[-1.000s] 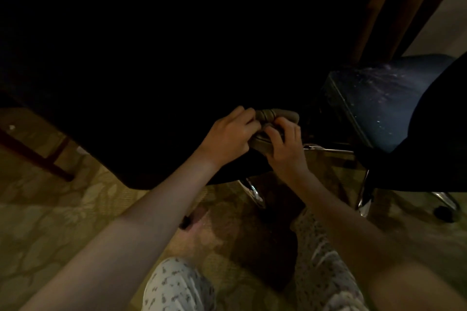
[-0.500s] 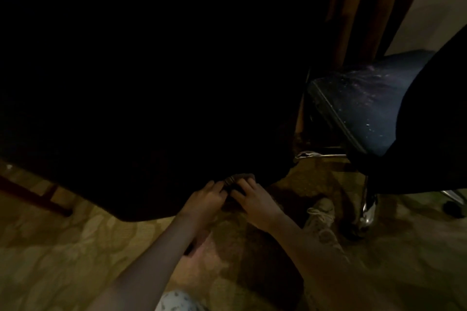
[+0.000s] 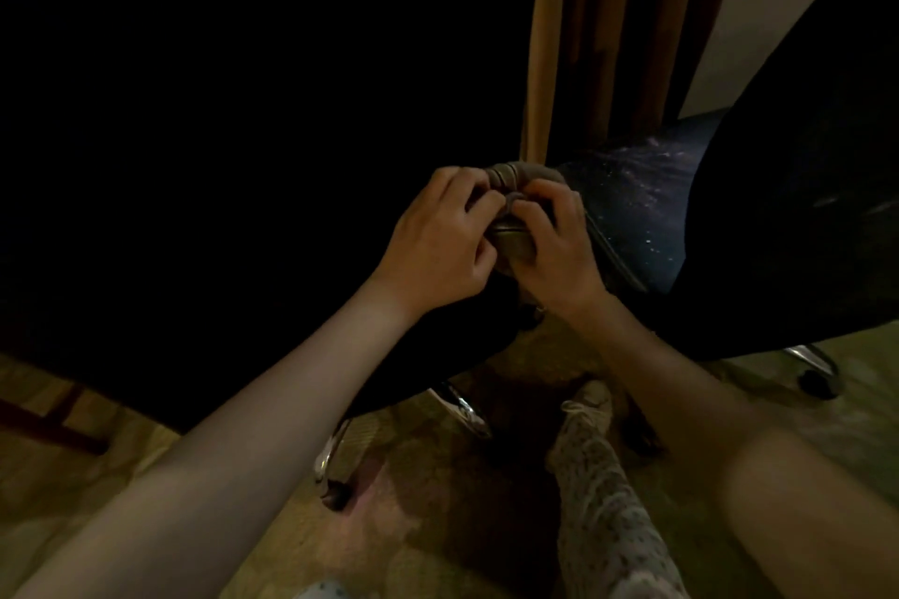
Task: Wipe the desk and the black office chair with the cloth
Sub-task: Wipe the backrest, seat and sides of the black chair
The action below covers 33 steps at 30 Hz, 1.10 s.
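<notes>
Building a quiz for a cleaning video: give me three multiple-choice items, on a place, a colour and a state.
1. Where is the cloth? A on the floor; B in both hands; C on a shelf.
2. Curtain colour? A white; B blue; C tan.
3. The cloth is: A bunched; B spread flat; C hanging loose.
1 B: left hand and right hand hold it by the chair seat. 2 C: its folds show tan. 3 A: it is wadded in rolls.

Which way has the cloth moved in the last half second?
Yes. The cloth went up and right: it was well below the chair seat, now it is level with the seat's near corner.
</notes>
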Each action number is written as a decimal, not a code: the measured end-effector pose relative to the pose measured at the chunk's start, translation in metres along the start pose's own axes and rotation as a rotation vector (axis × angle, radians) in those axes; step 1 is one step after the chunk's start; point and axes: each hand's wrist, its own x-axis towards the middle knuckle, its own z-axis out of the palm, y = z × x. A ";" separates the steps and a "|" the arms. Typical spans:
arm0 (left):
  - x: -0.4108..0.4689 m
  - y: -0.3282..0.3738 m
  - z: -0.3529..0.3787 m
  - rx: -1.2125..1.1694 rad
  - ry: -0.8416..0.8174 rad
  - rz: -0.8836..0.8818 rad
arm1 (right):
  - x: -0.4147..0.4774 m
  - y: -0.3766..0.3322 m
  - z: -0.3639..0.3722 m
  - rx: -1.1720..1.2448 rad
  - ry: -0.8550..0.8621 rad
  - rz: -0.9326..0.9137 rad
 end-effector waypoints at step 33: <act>-0.015 0.022 0.055 0.134 -0.272 0.125 | -0.063 0.008 0.018 0.066 -0.190 0.377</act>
